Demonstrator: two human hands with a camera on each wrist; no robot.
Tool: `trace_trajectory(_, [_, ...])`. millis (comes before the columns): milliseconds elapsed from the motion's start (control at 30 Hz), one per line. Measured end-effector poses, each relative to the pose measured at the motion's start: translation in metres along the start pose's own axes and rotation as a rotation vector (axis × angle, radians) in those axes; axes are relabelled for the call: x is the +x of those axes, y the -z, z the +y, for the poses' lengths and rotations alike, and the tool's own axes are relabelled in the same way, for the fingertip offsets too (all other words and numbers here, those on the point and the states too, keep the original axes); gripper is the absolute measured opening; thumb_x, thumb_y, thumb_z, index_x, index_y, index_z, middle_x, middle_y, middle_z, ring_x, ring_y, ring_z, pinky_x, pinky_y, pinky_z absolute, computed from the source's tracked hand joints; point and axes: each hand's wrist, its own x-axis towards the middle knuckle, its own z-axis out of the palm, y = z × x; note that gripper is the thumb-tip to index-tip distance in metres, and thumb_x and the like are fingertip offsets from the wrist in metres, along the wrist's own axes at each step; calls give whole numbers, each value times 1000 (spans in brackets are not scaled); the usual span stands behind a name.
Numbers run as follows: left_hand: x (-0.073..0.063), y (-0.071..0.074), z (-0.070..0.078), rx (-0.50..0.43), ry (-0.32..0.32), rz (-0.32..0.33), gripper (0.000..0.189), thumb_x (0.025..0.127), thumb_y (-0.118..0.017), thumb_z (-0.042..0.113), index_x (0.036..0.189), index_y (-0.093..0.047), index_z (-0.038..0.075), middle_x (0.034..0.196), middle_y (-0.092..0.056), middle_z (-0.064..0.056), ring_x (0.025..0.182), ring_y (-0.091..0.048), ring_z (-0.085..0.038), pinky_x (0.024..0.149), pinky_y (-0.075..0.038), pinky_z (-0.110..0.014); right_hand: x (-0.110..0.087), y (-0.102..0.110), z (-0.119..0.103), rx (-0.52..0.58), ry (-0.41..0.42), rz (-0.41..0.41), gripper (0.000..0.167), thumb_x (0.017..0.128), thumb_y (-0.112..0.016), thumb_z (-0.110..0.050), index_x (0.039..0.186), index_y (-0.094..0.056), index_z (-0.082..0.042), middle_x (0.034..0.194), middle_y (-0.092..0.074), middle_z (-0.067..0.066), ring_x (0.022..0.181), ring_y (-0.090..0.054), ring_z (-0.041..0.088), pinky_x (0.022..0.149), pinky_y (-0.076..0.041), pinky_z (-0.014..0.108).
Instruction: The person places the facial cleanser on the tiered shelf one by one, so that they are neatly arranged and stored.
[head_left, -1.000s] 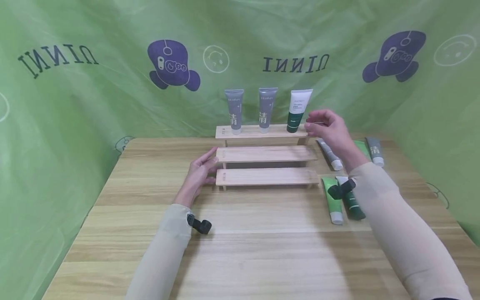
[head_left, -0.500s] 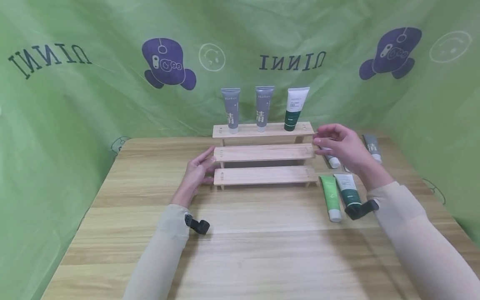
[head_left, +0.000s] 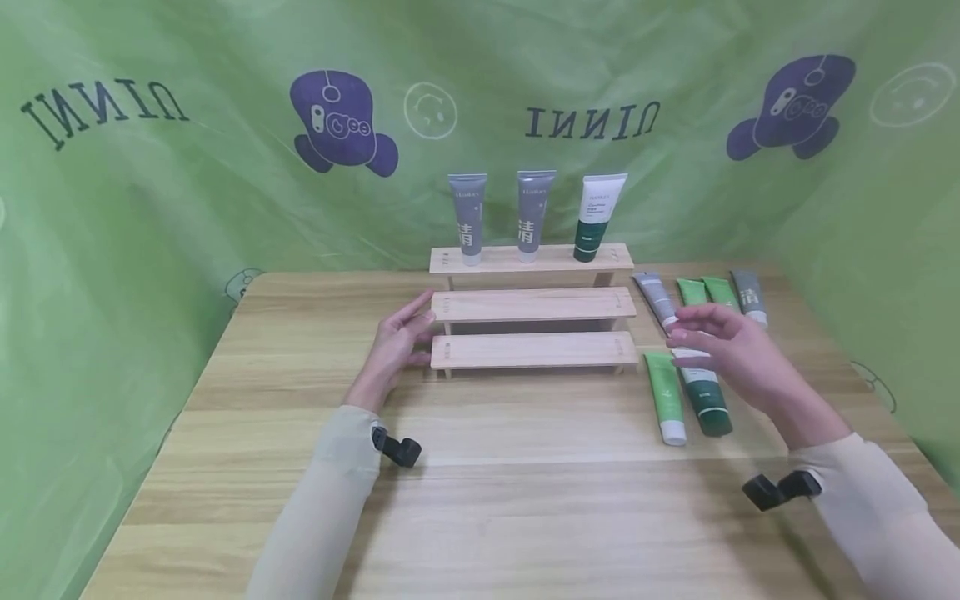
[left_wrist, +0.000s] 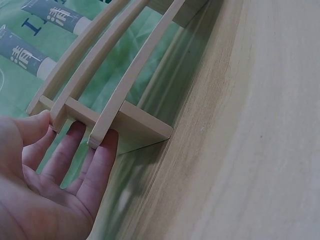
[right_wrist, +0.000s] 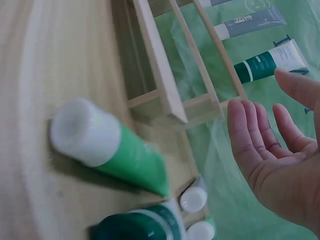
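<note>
A three-tier wooden display rack (head_left: 532,351) stands on the table. My left hand (head_left: 393,346) holds its left end, and the left wrist view shows the thumb (left_wrist: 35,127) against the end of one tier and the fingers round the shelf ends. On the top tier, two grey tubes (head_left: 468,218) and a white-and-dark-green tube (head_left: 597,217) stand on their caps. My right hand (head_left: 738,354) holds nothing, its fingers loosely bent above another white-and-dark-green tube (head_left: 708,407) lying on the table. A light green tube (head_left: 665,396) lies beside that one.
Behind my right hand lie a grey tube (head_left: 652,293), two green tubes (head_left: 720,291) and another grey tube (head_left: 748,293), close to the rack's right side. A green printed cloth (head_left: 480,67) hangs at the back and sides of the table (head_left: 480,517).
My right hand has moved away from the top tier, down and to the right, to above the lying tubes. My left hand stays at the rack's left end.
</note>
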Motion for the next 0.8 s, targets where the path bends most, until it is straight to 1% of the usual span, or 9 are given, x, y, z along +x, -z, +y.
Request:
trace_trajectory(67, [0,0,0,-1,0,7,50,101,-60,28,148,-48,39,149,-50,-2,115,-61,-29,83,-60,-41,-6,2,10,82,23,-27,29,100,-63,-10,127,-51,-8,117,-65,1,103,-67,13,86,-60,32])
trace_trajectory(167, [-1,0,0,4,6,10,48,101,-61,29,146,-50,42,149,-51,-1,116,-61,-28,85,-60,-42,-16,6,25,213,78,-80,25,101,-57,-1,126,-55,-7,116,-66,4,103,-67,16,86,-60,34])
trace_trajectory(300, [0,0,0,-3,10,11,47,101,-61,30,145,-51,44,148,-52,-1,115,-61,-28,85,-60,-42,-28,14,41,308,112,-105,31,101,-50,7,125,-61,-11,113,-69,4,101,-68,17,85,-60,33])
trace_trajectory(367, [0,0,0,-8,11,14,48,101,-61,29,145,-51,43,147,-52,-1,114,-62,-28,84,-60,-42,-35,20,47,312,104,-94,34,101,-50,8,126,-62,-12,113,-69,4,100,-68,17,84,-60,32])
trace_trajectory(467, [-1,1,0,-6,5,13,48,101,-60,29,146,-50,43,150,-49,-2,114,-61,-29,84,-60,-41,-43,29,54,287,83,-65,34,101,-52,7,127,-63,-12,112,-70,4,97,-69,15,82,-60,30])
trace_trajectory(567, [0,2,1,4,2,10,49,101,-60,29,146,-49,43,151,-48,-3,114,-60,-29,84,-60,-41,-46,40,61,171,35,-4,33,101,-56,3,125,-64,-18,107,-72,2,91,-70,14,75,-61,28])
trace_trajectory(667, [0,0,3,3,6,8,50,101,-61,28,148,-48,40,150,-49,-3,115,-61,-30,83,-60,-41,-47,51,69,11,-34,50,28,101,-59,-5,125,-62,-20,103,-73,-2,86,-70,14,71,-62,29])
trace_trajectory(733, [0,-1,2,-3,8,10,51,101,-62,28,149,-48,38,149,-50,-3,114,-61,-31,82,-61,-41,-46,56,74,-82,-84,52,25,102,-61,-12,125,-61,-20,102,-72,-4,86,-70,14,71,-62,30])
trace_trajectory(800, [0,-1,2,-5,10,10,51,101,-62,28,149,-48,36,149,-50,-3,115,-61,-31,82,-61,-42,-45,59,79,-107,-118,33,22,102,-61,-13,122,-62,-19,100,-71,-4,85,-69,15,72,-62,32])
